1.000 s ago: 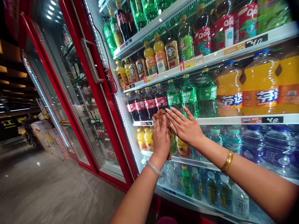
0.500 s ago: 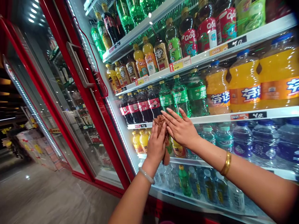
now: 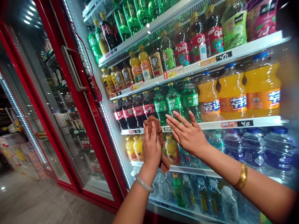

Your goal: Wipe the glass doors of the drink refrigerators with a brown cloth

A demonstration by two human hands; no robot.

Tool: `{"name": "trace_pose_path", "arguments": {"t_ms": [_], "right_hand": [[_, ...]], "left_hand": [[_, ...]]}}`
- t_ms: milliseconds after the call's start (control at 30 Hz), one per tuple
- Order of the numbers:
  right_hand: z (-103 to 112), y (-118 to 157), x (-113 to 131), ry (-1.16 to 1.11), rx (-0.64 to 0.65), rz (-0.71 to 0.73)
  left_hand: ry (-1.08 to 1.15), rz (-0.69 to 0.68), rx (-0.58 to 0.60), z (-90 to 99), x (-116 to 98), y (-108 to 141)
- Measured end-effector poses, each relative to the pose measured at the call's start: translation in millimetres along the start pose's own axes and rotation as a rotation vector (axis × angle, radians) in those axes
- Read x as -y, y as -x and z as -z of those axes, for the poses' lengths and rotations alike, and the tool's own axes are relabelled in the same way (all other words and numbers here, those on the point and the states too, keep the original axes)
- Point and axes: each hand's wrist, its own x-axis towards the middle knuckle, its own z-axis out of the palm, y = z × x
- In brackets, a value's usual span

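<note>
A crumpled brown cloth point(image 3: 153, 122) is held against the palm and fingers of my left hand point(image 3: 151, 149), its loose end hanging down on the right. That hand is at the shelf edge, in front of the dark cola bottles point(image 3: 137, 109) with red labels. My right hand point(image 3: 190, 133) is open, fingers stretched and slightly apart, with nothing seen in it. It is in front of the shelf edge below the green bottles point(image 3: 174, 99), a short gap from the cloth. Whether its palm touches anything is hidden.
Lit shelves point(image 3: 240, 123) hold rows of drinks, including large orange bottles point(image 3: 233, 91) at right and small yellow bottles point(image 3: 172, 149) below. A red-framed glass door point(image 3: 63, 102) with a metal handle point(image 3: 73, 68) stands at left, above a grey floor point(image 3: 28, 199).
My hands have drawn apart: the right has moved away from the left and the cloth. More of the cloth shows now. The view has shifted, with the shelves sliding slightly left and down.
</note>
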Motion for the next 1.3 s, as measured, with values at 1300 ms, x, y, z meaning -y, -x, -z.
{"name": "trace_pose_path", "arguments": {"t_ms": [1300], "right_hand": [[48.9,62.5,-70.7,0.06,0.049,-0.048]], "left_hand": [[0.208,-0.055,-0.005,-44.2,-95.6,10.7]]}}
